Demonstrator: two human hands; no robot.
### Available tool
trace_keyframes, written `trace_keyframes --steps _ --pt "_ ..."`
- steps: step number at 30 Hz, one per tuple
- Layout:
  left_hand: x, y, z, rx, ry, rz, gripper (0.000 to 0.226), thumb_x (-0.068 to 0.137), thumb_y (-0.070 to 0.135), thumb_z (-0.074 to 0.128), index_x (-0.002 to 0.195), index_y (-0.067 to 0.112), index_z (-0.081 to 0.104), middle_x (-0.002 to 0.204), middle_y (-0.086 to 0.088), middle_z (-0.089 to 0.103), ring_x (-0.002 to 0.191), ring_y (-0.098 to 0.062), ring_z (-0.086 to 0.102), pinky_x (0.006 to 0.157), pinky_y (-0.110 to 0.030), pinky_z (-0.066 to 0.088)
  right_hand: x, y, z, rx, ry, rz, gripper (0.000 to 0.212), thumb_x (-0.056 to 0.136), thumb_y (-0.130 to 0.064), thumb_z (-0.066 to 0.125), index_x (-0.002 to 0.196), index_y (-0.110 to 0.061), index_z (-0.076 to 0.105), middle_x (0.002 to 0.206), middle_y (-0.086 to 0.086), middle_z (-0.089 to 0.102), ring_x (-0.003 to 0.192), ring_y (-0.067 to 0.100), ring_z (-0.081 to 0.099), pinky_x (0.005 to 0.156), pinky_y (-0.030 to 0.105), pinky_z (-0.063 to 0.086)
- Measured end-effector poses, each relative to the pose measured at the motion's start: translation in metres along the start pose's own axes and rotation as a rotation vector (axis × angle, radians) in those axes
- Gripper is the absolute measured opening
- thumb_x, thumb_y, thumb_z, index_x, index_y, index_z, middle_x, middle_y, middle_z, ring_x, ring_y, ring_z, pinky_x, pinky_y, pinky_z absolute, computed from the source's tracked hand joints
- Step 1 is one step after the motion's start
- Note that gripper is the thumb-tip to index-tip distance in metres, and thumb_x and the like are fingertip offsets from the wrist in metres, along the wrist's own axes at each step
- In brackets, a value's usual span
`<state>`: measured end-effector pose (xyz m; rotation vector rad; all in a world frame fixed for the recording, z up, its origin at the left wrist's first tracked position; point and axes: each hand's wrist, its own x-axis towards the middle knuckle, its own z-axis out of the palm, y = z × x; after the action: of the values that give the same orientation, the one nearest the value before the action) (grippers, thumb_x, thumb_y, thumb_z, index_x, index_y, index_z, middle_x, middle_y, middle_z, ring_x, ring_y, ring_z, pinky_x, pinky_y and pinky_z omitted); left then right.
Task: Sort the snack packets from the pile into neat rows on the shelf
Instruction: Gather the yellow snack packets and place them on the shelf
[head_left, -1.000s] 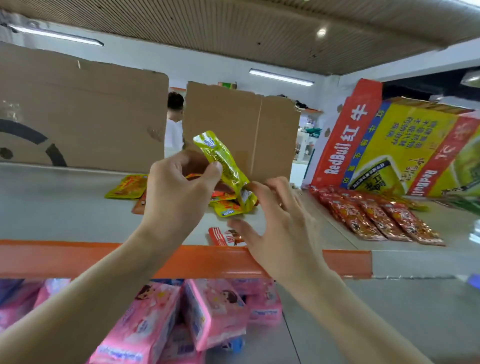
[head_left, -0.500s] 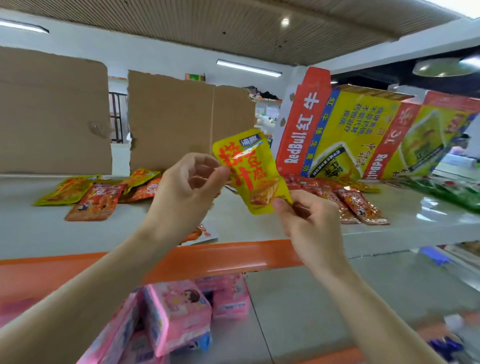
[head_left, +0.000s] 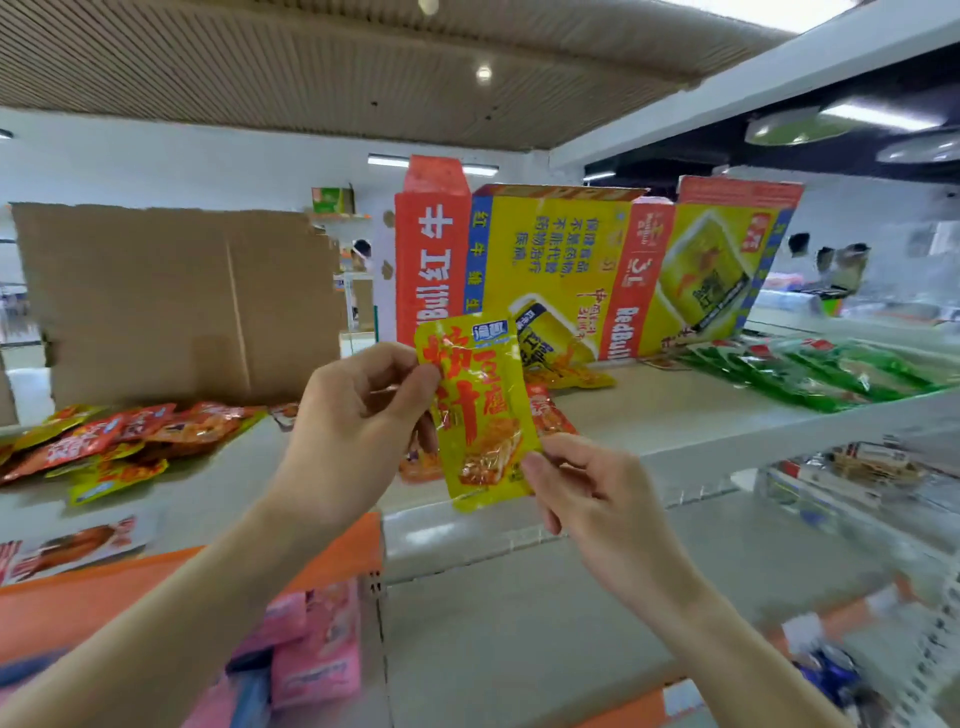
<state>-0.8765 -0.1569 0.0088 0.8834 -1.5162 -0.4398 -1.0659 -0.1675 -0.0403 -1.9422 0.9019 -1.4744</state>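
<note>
Yellow packet has shifted right, pinched by left hand and right hand.

Yellow packet, frame centre: big red characters down the front, "豆腐" legible on the right side. Blue logo badge at its 12 o'clock, too small to read. Red-and-yellow carton at 1 o'clock: "RedBull" vertical in white on a red band, "红牛" on the left red panel, blue Chinese small print on yellow. Red packets at 9 o'clock: print blurred.
</note>
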Motion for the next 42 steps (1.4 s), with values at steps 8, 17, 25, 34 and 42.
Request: trace_keyframes --steps 8,17,25,34,42 --pt "0.009 0.003 0.148 0.015 -0.204 0.022 0.023 0.098 0.017 0.059 0.075 0.010 0.058 0.056 -0.004 0.056 0.052 -0.019 0.060 0.055 -0.031 0.044 -0.032 0.046 -0.134 -0.087 0.044 0.073 0.048 0.094 -0.013 0.060 0.059 -0.045 0.065 0.048 -0.008 0.042 0.050 0.007 0.036 0.050 0.028 0.028" --pt "0.016 0.009 0.249 0.087 -0.293 0.033 0.022 0.097 0.017 0.059 0.079 0.004 0.059 0.057 -0.006 0.062 0.041 -0.005 0.049 0.048 -0.016 0.035 -0.045 0.083 -0.227 -0.153 0.135 0.119 0.024 0.079 -0.036 0.057 0.057 -0.041 0.064 0.048 -0.002 0.049 0.047 0.005 0.039 0.046 0.019 0.027" --pt "0.043 -0.011 0.249 0.170 -0.298 0.077 0.025 0.096 0.018 0.062 0.073 0.009 0.059 0.061 -0.001 0.060 0.056 -0.022 0.056 0.057 -0.036 0.048 -0.025 0.120 -0.216 -0.122 0.204 0.066 0.017 0.084 -0.038 0.068 0.069 -0.031 0.071 0.052 -0.008 0.050 0.049 0.010 0.043 0.048 0.023 0.032" --pt "0.117 -0.012 0.227 0.111 -0.260 0.055 0.027 0.097 0.020 0.061 0.077 0.003 0.061 0.056 -0.003 0.057 0.044 -0.006 0.053 0.048 -0.018 0.043 0.050 0.106 -0.212 -0.107 0.207 0.011 0.014 0.089 -0.036 0.069 0.077 -0.029 0.071 0.050 0.008 0.051 0.043 0.009 0.041 0.041 0.026 0.031" --pt "0.152 -0.035 0.212 0.141 -0.183 0.026 0.028 0.095 0.022 0.065 0.068 0.014 0.063 0.049 0.005 0.058 0.039 -0.003 0.052 0.044 -0.013 0.038 0.103 0.120 -0.202 -0.156 0.111 -0.054 0.027 0.093 -0.024 0.064 0.066 -0.021 0.063 0.054 0.017 0.048 0.048 0.016 0.042 0.048 0.033 0.033"
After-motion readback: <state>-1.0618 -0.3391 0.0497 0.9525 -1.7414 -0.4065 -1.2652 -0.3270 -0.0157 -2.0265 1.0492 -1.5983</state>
